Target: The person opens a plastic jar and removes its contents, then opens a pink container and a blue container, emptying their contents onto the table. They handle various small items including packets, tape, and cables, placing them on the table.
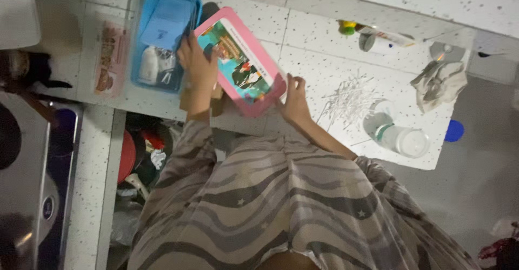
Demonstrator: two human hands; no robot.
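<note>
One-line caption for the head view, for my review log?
Both hands, left hand and right hand, hold a pink-framed tablet over a speckled counter beside a blue tray.

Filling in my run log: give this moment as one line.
left hand: grips pink-framed tablet top edge | right hand: grips its lower corner | beside: blue tray, cotton swabs

Tablet (240, 62) between tray (162, 35) and swabs (346, 100) – bottle (394, 135) beyond them
</note>
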